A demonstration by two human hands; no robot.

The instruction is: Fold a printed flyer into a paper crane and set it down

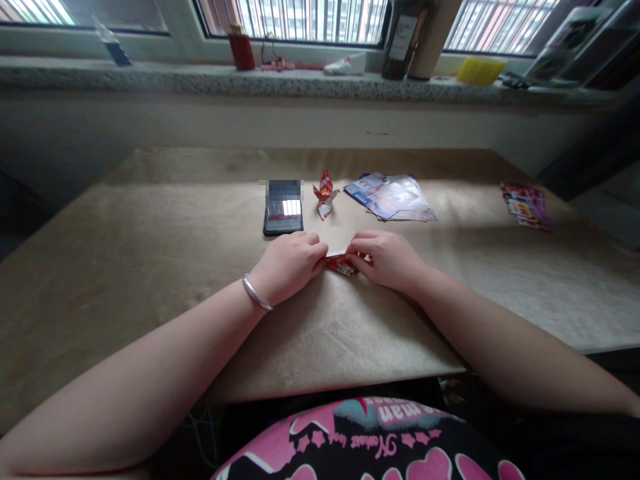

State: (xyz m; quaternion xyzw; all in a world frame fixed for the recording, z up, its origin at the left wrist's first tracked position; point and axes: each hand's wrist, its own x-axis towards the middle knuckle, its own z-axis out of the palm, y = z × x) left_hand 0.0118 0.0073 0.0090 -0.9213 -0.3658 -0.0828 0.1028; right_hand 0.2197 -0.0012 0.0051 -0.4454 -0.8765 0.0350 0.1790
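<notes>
the left hand [296, 261] and the right hand [387, 259] are closed, pinching both ends of one folded red paper [341, 265] near the tabletop [325, 333].

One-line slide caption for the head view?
Left hand and right hand pinch red paper on the table, near a phone and a folded paper shape.

Phone [283, 219] on table [150, 247], paper figure [325, 192] to its right, sheets [395, 198] farther right, paper strip [341, 265] in front
</notes>
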